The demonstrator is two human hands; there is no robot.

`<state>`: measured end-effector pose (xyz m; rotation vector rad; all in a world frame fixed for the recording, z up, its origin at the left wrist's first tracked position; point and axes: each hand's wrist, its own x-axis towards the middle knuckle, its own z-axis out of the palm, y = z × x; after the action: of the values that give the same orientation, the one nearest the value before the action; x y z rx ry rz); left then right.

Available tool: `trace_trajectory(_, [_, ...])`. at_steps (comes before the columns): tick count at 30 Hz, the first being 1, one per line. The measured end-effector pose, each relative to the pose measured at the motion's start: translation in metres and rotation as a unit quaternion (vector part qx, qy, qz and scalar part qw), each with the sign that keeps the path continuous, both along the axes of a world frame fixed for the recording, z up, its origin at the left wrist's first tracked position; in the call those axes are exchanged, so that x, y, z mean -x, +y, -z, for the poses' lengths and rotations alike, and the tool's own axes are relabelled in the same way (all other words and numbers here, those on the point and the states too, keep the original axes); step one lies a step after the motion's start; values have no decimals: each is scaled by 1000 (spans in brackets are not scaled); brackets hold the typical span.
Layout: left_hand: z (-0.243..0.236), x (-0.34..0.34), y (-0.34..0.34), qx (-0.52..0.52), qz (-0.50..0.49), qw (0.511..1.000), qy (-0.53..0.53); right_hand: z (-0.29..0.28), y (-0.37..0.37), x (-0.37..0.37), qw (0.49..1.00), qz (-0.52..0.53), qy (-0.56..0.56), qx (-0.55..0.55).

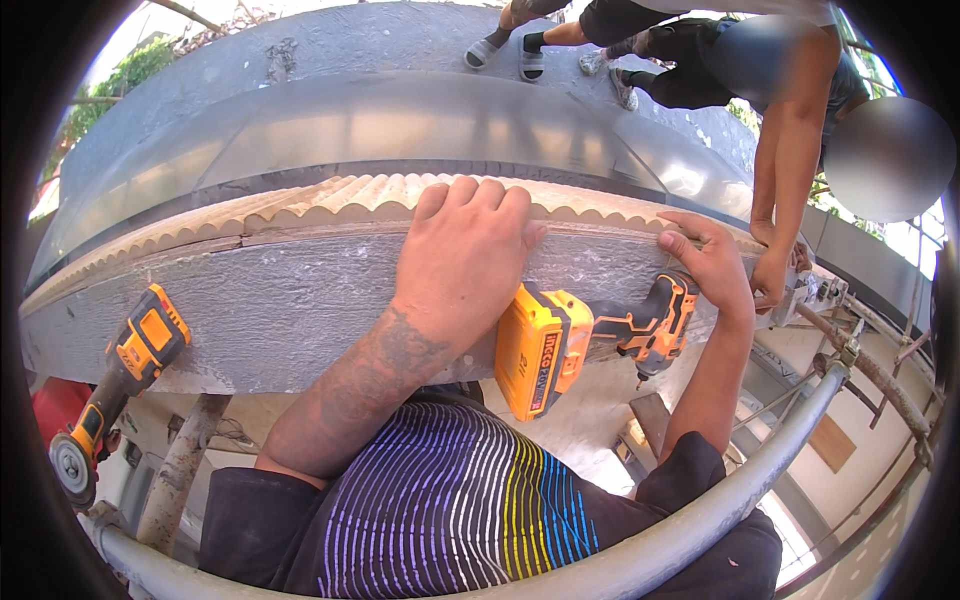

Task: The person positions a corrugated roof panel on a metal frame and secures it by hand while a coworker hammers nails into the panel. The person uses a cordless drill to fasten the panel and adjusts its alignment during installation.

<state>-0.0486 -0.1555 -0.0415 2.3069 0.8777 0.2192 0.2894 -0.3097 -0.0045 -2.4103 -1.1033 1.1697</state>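
My left hand (465, 245) is closed over the edge of a cream corrugated sheet (350, 192), fingers curled over the top. Farther right, my right hand (712, 262) grips the same edge, thumb on the near side and fingers over it. The sheet lies along the top of a rough grey concrete ledge (290, 300). Between my forearms a cordless impact driver (655, 325) with a big yellow battery (540, 350) rests on the ledge, its bit pointing toward me. An orange and black cordless angle grinder (130, 365) lies at the ledge's left end.
A curved metal scaffold pipe (690, 520) crosses close in front of my body. More poles and a clamp (848, 350) stand at right. Beyond the sheet runs a shiny grey metal gutter (400, 120). Two co-workers are at upper right, one with hands (772, 275) at the ledge's right end.
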Motion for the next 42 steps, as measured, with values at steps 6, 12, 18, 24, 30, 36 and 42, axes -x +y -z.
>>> trace_trajectory(6, [6, 2, 0, -4, -10, 1000, -13, 2, 4, -6, 1000, -5, 3, 7])
trace_trajectory(12, [5, 0, -3, -19, -9, 1000, 5, -1, 11, -14, 997, -76, -13, 18])
trace_trajectory(18, [-4, -1, 2, 2, -20, 1000, 12, -34, 7, 45, 976, -8, -158, -152])
trace_trajectory(24, [-5, 0, 1, -22, -38, 999, -21, -48, -91, 158, 883, 61, -287, -366])
trace_trajectory(30, [-3, -6, -3, -32, -52, 994, -92, -10, -220, 303, 938, 83, -212, -260])
trace_trajectory(36, [-15, 0, -5, -100, -51, 969, -220, 6, -310, 348, 985, 61, -59, -148])
trace_trajectory(42, [-85, 102, -41, -135, -144, 941, -275, 16, -372, 320, 998, 16, -20, -65])
